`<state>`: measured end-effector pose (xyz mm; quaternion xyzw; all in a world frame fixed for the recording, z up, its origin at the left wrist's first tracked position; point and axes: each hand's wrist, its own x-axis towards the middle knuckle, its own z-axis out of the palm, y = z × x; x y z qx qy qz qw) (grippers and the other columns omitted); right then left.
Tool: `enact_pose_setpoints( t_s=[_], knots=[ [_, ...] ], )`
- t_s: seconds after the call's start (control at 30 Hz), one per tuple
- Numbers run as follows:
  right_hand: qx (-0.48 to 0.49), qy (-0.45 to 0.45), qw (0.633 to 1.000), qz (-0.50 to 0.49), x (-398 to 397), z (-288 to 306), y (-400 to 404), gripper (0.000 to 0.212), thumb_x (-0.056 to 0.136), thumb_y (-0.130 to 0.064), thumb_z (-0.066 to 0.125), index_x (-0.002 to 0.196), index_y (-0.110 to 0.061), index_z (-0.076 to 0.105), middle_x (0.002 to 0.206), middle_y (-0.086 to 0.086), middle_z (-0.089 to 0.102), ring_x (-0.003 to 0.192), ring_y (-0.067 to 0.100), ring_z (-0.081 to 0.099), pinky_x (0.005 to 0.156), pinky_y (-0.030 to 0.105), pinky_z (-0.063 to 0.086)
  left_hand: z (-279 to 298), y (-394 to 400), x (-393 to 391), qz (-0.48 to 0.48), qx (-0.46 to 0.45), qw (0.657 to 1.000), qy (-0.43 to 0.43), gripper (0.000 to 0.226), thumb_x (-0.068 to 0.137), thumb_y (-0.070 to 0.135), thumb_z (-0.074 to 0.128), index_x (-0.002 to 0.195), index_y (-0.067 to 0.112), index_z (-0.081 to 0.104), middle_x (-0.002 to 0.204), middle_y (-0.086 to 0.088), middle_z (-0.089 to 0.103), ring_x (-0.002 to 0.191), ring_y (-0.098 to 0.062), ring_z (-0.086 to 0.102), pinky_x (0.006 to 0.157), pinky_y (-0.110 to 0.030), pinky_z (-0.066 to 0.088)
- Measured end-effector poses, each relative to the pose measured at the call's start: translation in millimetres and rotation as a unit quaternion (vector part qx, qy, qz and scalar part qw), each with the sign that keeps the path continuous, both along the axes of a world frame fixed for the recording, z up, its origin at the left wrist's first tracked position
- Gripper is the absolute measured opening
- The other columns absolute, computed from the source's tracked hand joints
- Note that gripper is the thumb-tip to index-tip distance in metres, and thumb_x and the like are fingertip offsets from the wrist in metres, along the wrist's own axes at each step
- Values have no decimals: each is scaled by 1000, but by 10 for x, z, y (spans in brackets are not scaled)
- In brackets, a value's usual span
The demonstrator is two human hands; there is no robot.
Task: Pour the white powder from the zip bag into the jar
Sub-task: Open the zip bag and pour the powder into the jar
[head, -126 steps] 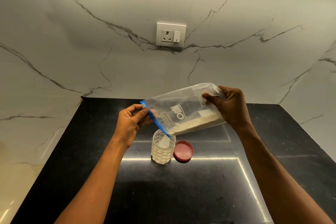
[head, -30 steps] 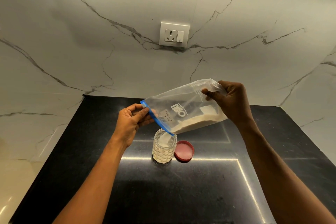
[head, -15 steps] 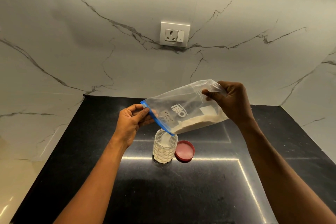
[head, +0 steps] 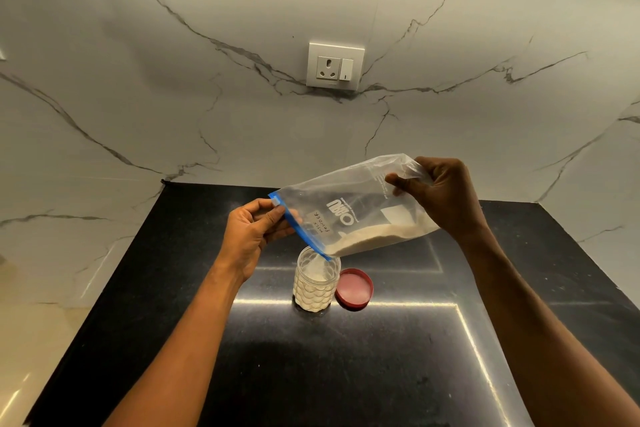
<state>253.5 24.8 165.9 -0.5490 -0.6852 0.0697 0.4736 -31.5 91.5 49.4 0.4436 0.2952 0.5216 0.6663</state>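
The zip bag (head: 349, 208) is a clear plastic pouch with a blue zip strip along its mouth, white printed lettering on its side and a small handwritten label near the zip. It is held in the air between the two hands, tilted so that the blue-edged mouth points down and toward the left hand. The white powder (head: 377, 239) lies as a low, pale wedge along the bag's lower edge, running from below the right hand down to the lowest corner of the mouth.

The left hand (head: 251, 236) is closed on the zip end of the bag, thumb and fingers pinching the blue strip. The right hand (head: 446, 198) is closed on the bag's sealed bottom end, gripping gathered plastic, and sits higher than the left hand.

The jar (head: 317, 282) stands upright on the black worktop (head: 346, 374), directly below the bag's lowest corner and just below and to the right of the left hand. It is clear, with a patterned, scale-like wall, and holds white powder through most of its height. Whether the corner of the bag touches the jar's rim cannot be told. A red lid (head: 354, 287) lies flat on the worktop, touching or just beside the jar on the side toward the right hand.
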Motion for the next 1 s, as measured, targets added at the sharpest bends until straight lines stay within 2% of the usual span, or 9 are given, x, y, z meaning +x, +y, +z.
enact_pose_setpoints(
  t_s=[0.13, 0.4, 0.57, 0.83, 1.0],
  knots=[
    [-7, -2, 1000, -1, -1, -7, -12, 31, 77, -43, 69, 78, -12, 72, 77, 3, 72, 70, 18, 69, 57, 29, 58, 2, 1, 0, 3, -1, 1000, 4, 22, 85, 17, 67, 105, 8, 69, 103, -15, 77, 96, -31, 75, 73, -32, 63],
    [-7, -5, 1000, -11, 0, -21, -17, 36, 77, -42, 69, 77, -6, 73, 76, 5, 72, 69, 20, 69, 57, 38, 57, 17, -8, 1, 4, -2, 1000, 4, 23, 83, 18, 68, 104, 8, 69, 101, -15, 77, 95, -31, 76, 73, -31, 63],
    [-10, -3, 1000, -11, 1, -24, -25, 33, 77, -44, 69, 75, -11, 72, 75, 2, 72, 68, 18, 69, 57, 35, 57, -6, 0, 9, 2, 2, 1000, 5, 24, 84, 19, 68, 105, 7, 69, 103, -16, 77, 96, -32, 75, 74, -33, 63],
    [-8, -6, 1000, -13, -2, 6, -23, 46, 76, -48, 67, 75, -2, 72, 74, 9, 72, 67, 24, 68, 56, 44, 57, -9, 31, 16, 0, 3, 1000, 9, 24, 84, 19, 68, 105, 7, 70, 105, -18, 76, 97, -34, 75, 76, -35, 63],
    [-4, -7, 1000, -15, -7, -9, -24, 42, 77, -47, 68, 75, -5, 72, 74, 6, 72, 66, 22, 68, 55, 38, 57, -12, 24, 9, 3, 0, 1000, 3, 24, 85, 17, 68, 106, 6, 70, 105, -18, 76, 97, -34, 75, 76, -35, 63]
  ],
)
